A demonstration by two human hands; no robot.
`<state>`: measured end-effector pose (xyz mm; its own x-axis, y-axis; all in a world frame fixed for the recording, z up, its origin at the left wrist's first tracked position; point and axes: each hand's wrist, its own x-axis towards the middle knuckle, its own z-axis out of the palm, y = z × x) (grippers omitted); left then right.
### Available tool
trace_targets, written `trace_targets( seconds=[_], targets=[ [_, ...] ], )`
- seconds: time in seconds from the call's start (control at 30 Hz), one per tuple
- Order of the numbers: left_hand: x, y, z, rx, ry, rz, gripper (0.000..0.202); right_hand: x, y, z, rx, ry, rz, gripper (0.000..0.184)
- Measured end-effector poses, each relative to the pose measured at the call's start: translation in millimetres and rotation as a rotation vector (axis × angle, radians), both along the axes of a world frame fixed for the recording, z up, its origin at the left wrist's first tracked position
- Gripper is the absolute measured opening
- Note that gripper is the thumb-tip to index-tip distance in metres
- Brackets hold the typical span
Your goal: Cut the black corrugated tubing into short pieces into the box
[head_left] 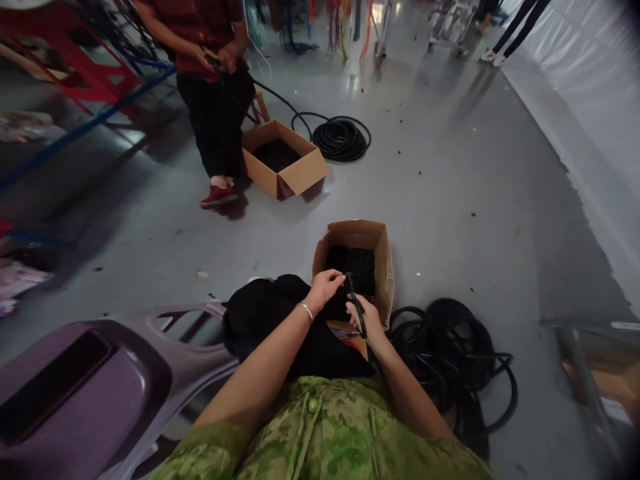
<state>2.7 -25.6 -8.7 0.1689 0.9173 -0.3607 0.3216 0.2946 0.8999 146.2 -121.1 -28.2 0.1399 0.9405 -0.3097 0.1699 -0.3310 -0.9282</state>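
My right hand (369,319) is closed round the black handles of a pair of scissors (357,308), whose blades point away from me. Close to the blade tips, my left hand (325,289) has its thumb and fingers pinched together. Whatever it pinches is too small to make out. Both hands are over the near side of an open cardboard box (384,267). Inside the box lies a heap of small black pieces (363,263). A silvery bracelet is on my left wrist.
Coiled black hose (453,347) lies on the floor to the right. At left stands a purple stool (135,373) with a dark phone-like slab. Further off, a seated person (215,60) works beside another cardboard box (263,173) and a black coil (343,139).
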Motion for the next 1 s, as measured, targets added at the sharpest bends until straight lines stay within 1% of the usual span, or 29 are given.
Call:
trace_targets(
  seconds=[0.1, 0.23, 0.4, 0.53, 0.67, 0.83, 1.0],
  targets=[
    [0, -1, 0.3, 0.007, -0.001, -0.016, 0.027, -1, 5, 0.8, -0.051, 0.103, 0.075, 0.047],
    [-1, -1, 0.6, 0.019, -0.009, -0.043, 0.025, 0, 15, 2.1, -0.067, 0.168, 0.088, 0.041],
    [-1, -1, 0.8, 0.021, -0.017, -0.065, 0.022, 3, 22, 4.2, -0.096, 0.189, 0.099, 0.041],
    [1, -1, -1.5, 0.022, -0.030, -0.049, 0.020, 1, 24, 3.5, -0.111, 0.186, 0.097, 0.043],
    [3, -2, -3.2, 0.016, -0.067, 0.006, 0.018, -3, 24, 4.3, -0.095, 0.164, 0.106, 0.045],
    [3, -4, 1.1, -0.004, -0.112, 0.019, 0.019, -2, 22, 7.1, -0.138, 0.227, 0.104, 0.048],
    [2, -5, 6.0, -0.035, -0.154, 0.021, 0.022, 2, 21, 6.1, -0.161, 0.299, 0.097, 0.049]
  ],
)
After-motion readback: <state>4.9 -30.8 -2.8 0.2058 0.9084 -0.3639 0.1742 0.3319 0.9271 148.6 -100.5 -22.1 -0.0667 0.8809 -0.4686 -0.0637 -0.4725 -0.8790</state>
